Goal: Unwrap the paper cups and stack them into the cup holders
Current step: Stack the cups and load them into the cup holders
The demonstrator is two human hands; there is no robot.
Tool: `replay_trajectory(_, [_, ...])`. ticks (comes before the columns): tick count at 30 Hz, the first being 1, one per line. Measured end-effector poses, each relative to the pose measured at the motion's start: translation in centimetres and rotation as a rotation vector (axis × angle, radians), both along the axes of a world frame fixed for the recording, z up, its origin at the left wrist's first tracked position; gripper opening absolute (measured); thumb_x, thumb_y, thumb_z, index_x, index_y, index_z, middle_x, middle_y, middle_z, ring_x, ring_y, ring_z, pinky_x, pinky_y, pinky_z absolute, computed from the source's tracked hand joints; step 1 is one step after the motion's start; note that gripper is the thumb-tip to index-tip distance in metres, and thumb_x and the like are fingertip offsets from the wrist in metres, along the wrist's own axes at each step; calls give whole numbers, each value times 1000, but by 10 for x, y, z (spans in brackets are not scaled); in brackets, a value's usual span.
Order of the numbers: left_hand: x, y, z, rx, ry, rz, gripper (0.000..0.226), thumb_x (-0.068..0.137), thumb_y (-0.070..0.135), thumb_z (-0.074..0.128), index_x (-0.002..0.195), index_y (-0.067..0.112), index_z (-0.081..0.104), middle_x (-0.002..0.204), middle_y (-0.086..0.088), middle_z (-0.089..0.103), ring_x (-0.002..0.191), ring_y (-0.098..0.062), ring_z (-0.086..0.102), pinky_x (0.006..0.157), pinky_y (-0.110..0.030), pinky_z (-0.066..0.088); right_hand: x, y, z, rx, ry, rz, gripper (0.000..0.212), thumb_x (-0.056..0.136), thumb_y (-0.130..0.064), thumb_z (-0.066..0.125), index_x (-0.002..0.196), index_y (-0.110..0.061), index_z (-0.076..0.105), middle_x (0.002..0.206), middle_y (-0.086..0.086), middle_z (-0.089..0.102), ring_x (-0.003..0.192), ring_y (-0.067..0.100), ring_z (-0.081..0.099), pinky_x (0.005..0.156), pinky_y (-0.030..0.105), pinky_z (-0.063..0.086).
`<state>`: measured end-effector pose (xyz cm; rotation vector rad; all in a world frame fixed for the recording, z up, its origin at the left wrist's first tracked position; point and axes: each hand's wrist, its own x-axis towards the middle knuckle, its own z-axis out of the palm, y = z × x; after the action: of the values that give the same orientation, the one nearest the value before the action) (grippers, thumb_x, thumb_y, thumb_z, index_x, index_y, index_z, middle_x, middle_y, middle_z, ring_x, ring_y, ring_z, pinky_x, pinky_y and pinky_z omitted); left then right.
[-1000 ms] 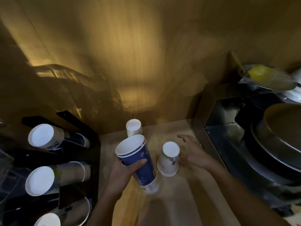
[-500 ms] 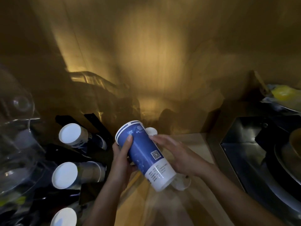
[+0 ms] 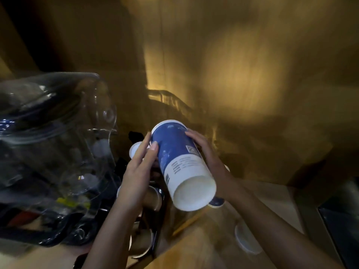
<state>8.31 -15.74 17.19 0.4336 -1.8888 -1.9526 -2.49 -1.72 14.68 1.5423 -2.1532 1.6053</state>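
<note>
Cup stack (image 3: 179,162): tilted, rim away, base toward camera.
Hands: left hand (image 3: 136,175) and right hand (image 3: 211,162) clasped its opposite sides.
Holder (image 3: 151,199): lower left, nearer the left hand.

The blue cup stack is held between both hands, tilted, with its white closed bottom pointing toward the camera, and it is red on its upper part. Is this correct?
Not quite: the colour is wrong. In the head view the cup stack is blue on its upper part, not red. The rest holds: the left hand and the right hand hold it between them, tilted, with the white closed bottom toward the camera.
</note>
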Motion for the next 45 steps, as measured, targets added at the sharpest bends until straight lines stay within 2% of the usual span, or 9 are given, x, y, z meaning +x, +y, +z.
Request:
replay_trajectory(2, [6,-12,8,-81,6,84,69,63,74,53,127,49,48,130,16,58,113,1,57,93,-27,45,3,-13,11,-39,-117,38,76,69,-49,67,132,-37,26,143,3,31,132,9,31,109,26,29])
replay_trajectory(5, [8,-30,18,-89,-13,137,34,76,68,49,105,56,61,125,13,63,116,-10,57,106,-41,40,0,-36,22,51,-186,-3,71,71,-28,74,129,-34,35,137,10,41,114,6,44,106,33,37])
replay_trajectory(7, [7,-41,23,-94,5,153,29,78,67,48,92,51,68,112,7,71,107,-14,63,100,-39,45,-4,-52,26,49,-193,38,77,65,-35,79,128,-39,35,135,2,43,118,5,44,103,35,40])
replay_trajectory(12, [5,-63,19,-75,-117,144,63,74,74,38,116,35,64,112,6,71,102,-7,65,84,-26,43,-15,-88,31,198,-240,6,84,56,-67,69,127,-37,36,133,-6,48,122,14,46,102,45,42])
replay_trajectory(21, [-16,-77,-10,10,-239,171,63,85,69,31,123,27,59,119,1,65,106,-14,61,83,-27,44,-26,-111,14,385,-153,-57,82,63,-53,74,130,-28,33,136,0,47,122,20,45,101,45,41])
replay_trajectory(25, [-23,-73,-28,-348,-230,262,47,90,47,49,134,30,47,131,4,57,116,-12,53,89,-29,45,-26,-113,3,428,-36,-90,67,72,-48,70,128,-25,40,129,2,51,114,22,49,93,41,43])
replay_trajectory(30, [-24,-65,-46,-849,-303,304,54,97,37,38,145,15,30,139,-7,50,125,-22,47,99,-37,40,-28,-114,1,517,56,-108,55,81,-38,62,130,-24,42,130,2,53,113,25,51,90,42,46])
replay_trajectory(38, [-24,-66,-35,-987,-416,263,59,93,41,45,144,13,32,142,-10,46,126,-27,46,96,-40,42,-31,-101,7,640,147,-104,63,81,-47,60,133,-25,32,134,4,46,113,26,50,79,38,44])
replay_trajectory(45, [-28,-6,-8,-1034,-60,300,55,88,39,56,135,13,45,126,-10,60,116,-26,55,95,-43,44,-38,-31,18,444,134,-287,46,85,-42,57,125,-23,46,122,0,54,107,20,52,85,38,47])
